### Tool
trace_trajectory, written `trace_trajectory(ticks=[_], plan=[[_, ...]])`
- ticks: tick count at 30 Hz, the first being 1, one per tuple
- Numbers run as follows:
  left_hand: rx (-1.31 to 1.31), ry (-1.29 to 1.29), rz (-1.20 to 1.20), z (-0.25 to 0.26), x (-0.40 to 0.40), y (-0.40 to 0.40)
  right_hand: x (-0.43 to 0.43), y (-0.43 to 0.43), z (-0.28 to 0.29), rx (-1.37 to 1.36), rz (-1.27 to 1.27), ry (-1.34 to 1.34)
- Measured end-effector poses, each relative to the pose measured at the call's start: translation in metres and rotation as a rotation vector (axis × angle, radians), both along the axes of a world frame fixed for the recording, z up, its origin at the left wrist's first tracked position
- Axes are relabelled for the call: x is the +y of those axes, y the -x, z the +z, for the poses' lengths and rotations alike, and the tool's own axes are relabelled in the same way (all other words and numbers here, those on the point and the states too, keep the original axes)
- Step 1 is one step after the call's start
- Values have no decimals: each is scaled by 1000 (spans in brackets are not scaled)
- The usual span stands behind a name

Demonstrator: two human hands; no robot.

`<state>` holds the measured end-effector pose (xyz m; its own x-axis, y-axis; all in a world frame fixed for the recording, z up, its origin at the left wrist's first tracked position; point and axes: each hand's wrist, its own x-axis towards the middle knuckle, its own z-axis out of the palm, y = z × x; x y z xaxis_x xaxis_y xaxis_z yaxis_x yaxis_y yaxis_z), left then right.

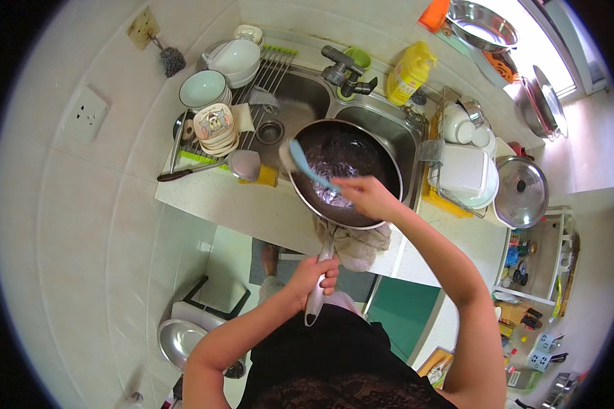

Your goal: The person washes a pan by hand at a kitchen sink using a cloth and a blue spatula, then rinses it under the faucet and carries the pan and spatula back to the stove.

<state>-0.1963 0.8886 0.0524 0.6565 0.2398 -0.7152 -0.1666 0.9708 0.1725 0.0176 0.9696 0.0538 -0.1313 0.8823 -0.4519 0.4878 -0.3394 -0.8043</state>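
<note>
A dark-coated frying pan [373, 153] with water in it rests over the front of the double sink. My left hand [313, 281] is wrapped around its pale handle [317, 301], close to my body. In my right hand [366, 197] is a blue-handled brush [307, 166], held above the pan. Its pale bristle end is blurred and reaches the pan's left rim. Whether the bristles touch the rim, I cannot tell. Beneath the pan's near edge, a crumpled beige cloth [360, 248] lies on the counter's front edge.
Left of the sink, stacked bowls [204, 89] stand on a roll-up rack [271, 61], with a spatula [243, 164] below. Behind are the faucet [343, 69] and a yellow detergent bottle [409, 74]. A wire dish rack [442, 189] and a glass pot lid [522, 191] stand to the right.
</note>
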Motion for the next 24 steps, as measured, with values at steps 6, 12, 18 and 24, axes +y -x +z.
trace_trajectory(ticks=[6,12,18,24], plan=[[-23,-12,-3,2,4,0,31,-27,-51,-515,-276,-160],[-11,-24,-29,-1,7,5,-35,-59,-32,-621,-196,-78],[-8,-23,-50,-2,5,6,-9,-70,-40,-723,-371,-146],[28,-45,-56,0,7,9,30,-25,-34,-642,-141,-214]])
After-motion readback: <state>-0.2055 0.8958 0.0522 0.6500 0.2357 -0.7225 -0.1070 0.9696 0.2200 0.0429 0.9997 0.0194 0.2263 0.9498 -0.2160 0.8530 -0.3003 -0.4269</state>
